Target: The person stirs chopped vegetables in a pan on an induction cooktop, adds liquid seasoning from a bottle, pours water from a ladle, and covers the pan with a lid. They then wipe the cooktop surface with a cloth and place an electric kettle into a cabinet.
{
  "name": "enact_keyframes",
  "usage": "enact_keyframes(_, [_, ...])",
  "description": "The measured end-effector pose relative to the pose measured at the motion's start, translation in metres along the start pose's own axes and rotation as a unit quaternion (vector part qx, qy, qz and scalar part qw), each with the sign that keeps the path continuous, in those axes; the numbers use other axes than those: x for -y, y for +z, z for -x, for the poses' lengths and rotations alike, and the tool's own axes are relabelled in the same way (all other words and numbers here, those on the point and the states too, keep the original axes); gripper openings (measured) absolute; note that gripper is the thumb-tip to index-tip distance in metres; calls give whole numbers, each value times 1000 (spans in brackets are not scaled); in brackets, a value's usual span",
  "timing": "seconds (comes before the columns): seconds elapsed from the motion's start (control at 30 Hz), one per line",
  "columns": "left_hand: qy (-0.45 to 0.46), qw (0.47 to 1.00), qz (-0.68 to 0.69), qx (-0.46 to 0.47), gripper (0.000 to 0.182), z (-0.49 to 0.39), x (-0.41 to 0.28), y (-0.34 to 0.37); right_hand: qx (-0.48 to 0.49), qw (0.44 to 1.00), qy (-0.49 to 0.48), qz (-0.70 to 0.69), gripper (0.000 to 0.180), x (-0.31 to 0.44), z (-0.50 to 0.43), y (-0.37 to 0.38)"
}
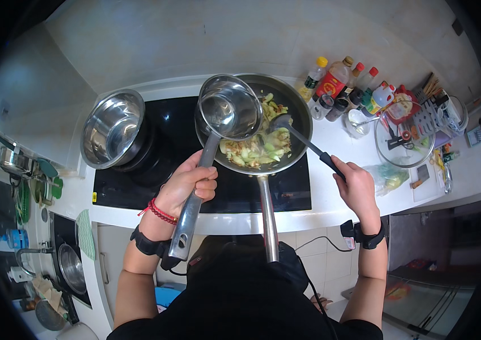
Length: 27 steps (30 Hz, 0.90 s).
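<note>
My left hand (193,180) grips the handle of a shiny metal saucepan (228,108), which hangs over the left part of a frying pan (302,140) on the black cooktop (168,114). Whether the saucepan holds liquid I cannot tell. In the frying pan lie chopped pale green vegetable pieces (274,146) with browned bits, partly hidden by the saucepan. My right hand (354,187) is closed on the black handle of a spatula or ladle (308,142), its dark head among the food. The frying pan's metal handle (268,221) points towards me, with neither hand on it.
A steel bowl (115,127) rests on the cooktop's left side. Sauce bottles (336,78), spice jars (322,107) and a white bowl (357,123) stand to the right. Beyond them are a glass lid (405,134) and a plastic bag (389,176). A sink (71,268) is at lower left.
</note>
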<state>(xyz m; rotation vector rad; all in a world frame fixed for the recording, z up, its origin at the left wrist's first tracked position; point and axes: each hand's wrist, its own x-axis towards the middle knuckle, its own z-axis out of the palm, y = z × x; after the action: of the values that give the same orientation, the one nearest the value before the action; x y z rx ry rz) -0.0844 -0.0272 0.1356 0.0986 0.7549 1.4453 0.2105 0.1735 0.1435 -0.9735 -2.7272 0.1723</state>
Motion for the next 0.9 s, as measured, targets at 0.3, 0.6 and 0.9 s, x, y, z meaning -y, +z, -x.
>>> enact_keyframes(0.3, [-3,998,-59,-23,43,7,0,-2,-16,1000,3,10,38,-3,-2,2])
enact_keyframes(0.6, [17,989,-135,-54,46,9,1,-1,-19,1000,16,0,39,-5,4,0])
enact_keyframes(0.9, [57,964,-245,-87,60,12,4,-7,-15,1000,26,5,39,-6,8,1])
